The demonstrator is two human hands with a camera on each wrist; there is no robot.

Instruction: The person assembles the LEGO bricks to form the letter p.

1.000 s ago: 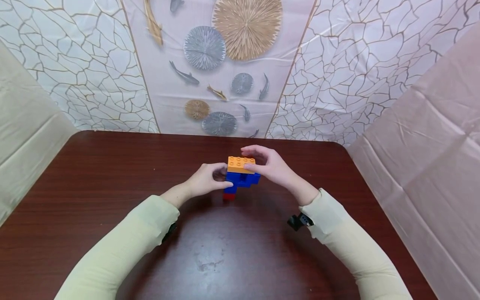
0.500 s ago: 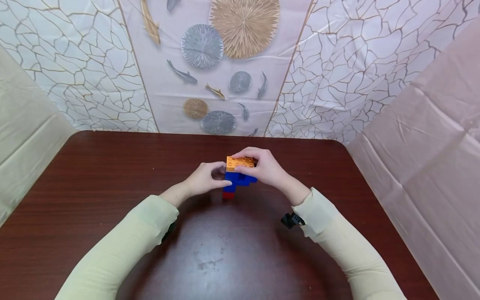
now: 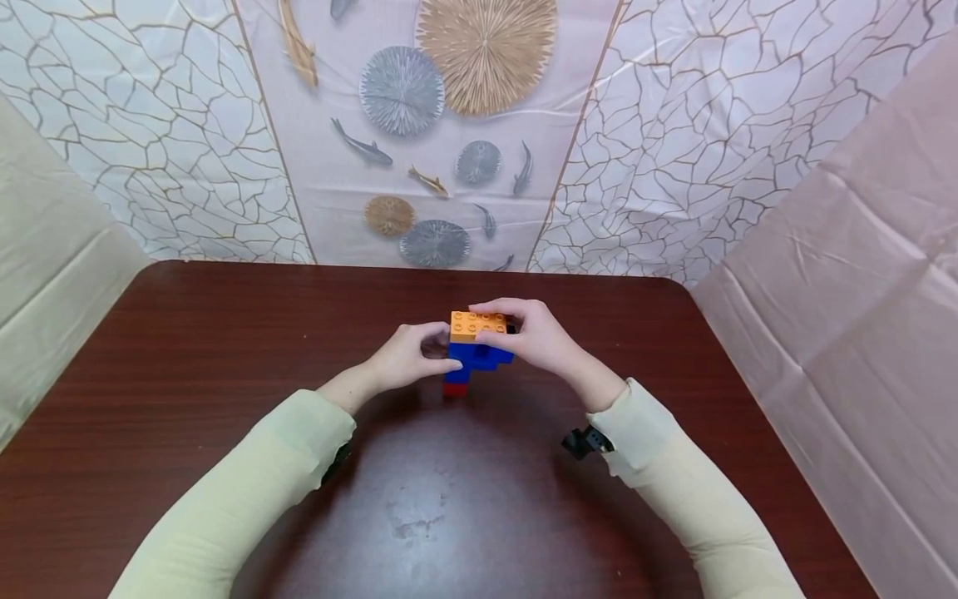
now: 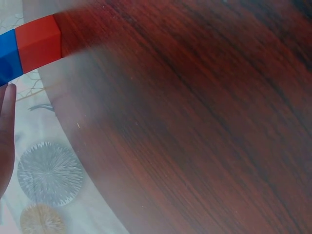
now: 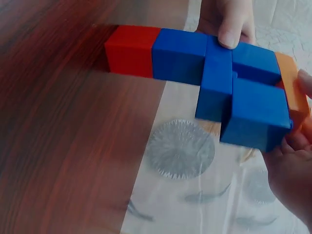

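A stack of toy building bricks stands at the middle of the far part of the table. A red brick forms its foot, several blue bricks rise above it, and an orange brick lies across the top. My left hand grips the blue part from the left, thumb in front and fingers behind. With thumb and fingers, my right hand pinches the orange brick near its right end. In the right wrist view, a stud shows between one blue brick and the orange brick.
The dark brown table spreads around the stack, with a worn patch near its front. A patterned cloth backdrop hangs behind its far edge. Plain cloth hangs along the right side.
My right hand has moved left and closed its thumb and fingers farther over the orange brick. It has since shifted slightly back right. My left hand stays on the blue bricks.
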